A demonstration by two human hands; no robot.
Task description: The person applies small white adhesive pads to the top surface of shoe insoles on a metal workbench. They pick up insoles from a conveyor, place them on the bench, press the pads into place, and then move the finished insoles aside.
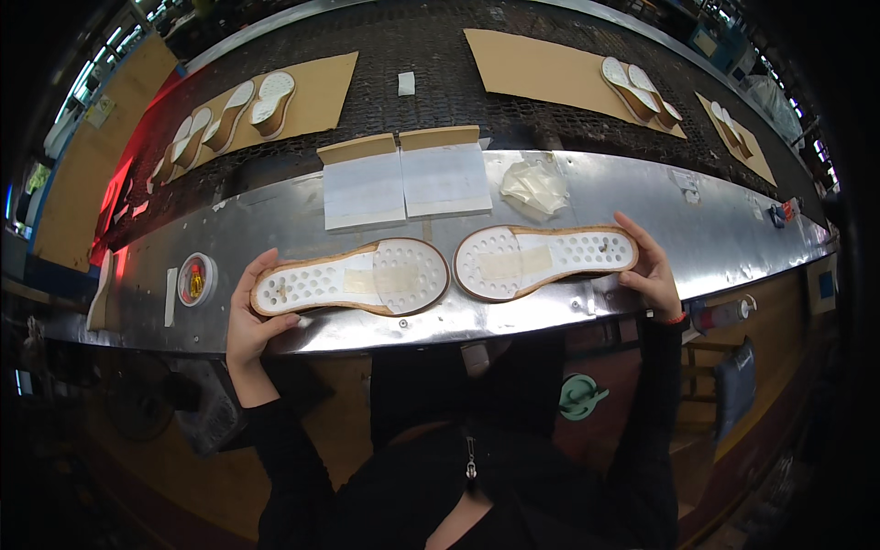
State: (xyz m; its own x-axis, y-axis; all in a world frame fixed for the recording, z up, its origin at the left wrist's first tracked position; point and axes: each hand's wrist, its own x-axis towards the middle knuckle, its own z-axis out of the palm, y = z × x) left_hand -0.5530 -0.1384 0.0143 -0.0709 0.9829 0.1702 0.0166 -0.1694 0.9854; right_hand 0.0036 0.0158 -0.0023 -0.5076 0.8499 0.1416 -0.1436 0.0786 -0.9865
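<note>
White left sole (335, 280), white right sole (548, 257): narrow ends clasped in left grip (249, 310) and right grip (657, 280); inward drift could knock wide ends together.

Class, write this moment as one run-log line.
left hand: grips narrow end of left sole | right hand: grips narrow end of right sole | both soles: white dimpled side up, over metal bench

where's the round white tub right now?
Head view, left side: the tub sits on the metal bench, between a thin white strip and the left hand.
</note>
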